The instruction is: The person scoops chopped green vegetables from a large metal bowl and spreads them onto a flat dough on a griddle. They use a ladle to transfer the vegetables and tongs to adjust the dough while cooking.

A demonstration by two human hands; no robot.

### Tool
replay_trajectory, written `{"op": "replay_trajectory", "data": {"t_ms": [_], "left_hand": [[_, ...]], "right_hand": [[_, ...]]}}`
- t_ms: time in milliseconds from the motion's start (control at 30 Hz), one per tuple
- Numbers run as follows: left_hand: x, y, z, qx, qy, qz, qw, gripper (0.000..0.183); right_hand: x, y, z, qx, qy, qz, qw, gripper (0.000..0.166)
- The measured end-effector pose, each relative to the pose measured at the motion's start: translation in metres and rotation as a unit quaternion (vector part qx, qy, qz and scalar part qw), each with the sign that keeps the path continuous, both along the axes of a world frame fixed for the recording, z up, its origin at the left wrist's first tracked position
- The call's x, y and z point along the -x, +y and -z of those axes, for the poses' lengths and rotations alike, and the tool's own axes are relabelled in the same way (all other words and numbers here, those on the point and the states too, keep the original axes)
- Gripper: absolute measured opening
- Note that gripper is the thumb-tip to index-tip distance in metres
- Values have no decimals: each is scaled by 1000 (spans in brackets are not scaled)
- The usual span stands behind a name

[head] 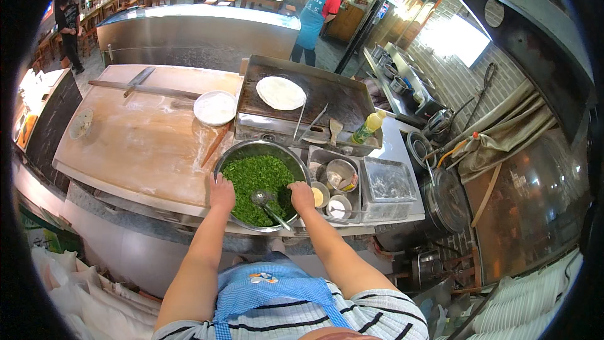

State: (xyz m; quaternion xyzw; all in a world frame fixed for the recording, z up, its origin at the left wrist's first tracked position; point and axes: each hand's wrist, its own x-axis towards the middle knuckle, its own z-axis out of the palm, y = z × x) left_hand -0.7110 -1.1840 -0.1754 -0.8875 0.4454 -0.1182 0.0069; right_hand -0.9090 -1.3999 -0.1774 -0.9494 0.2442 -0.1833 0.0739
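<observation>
Both my hands grip the rim of a large stainless steel bowl (303, 160) at the front of the worktop. My left hand (222, 192) holds its left side, and my right hand (301, 196) holds its right side. Chopped green leaves (255, 170) fill much of the bowl. A metal ladle (273, 212) lies in the greens, its handle slanting over the near rim. Just left of the bowl, a wooden rolling pin (217, 144) rests on the floured board (127, 151). Behind it stands a white bowl of flour (214, 107).
A round flatbread (281, 93) lies on the griddle (330, 89), with tongs (311, 123), a scraper (335, 130) and an oil bottle (369, 126) along its front. Right of the bowl is a metal tray (356, 203) of seasoning bowls. A person in a blue apron (314, 9) stands beyond the counter.
</observation>
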Motion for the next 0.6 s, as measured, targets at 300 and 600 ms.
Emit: {"op": "replay_trajectory", "data": {"t_ms": [300,600], "left_hand": [[-9,0,12,-10,114,-21,993,21],[-1,-1,10,123,7,39,992,11]], "right_hand": [[-4,2,-1,-10,5,-5,1000,18],[-1,-1,3,-8,-10,2,1000,17]]}}
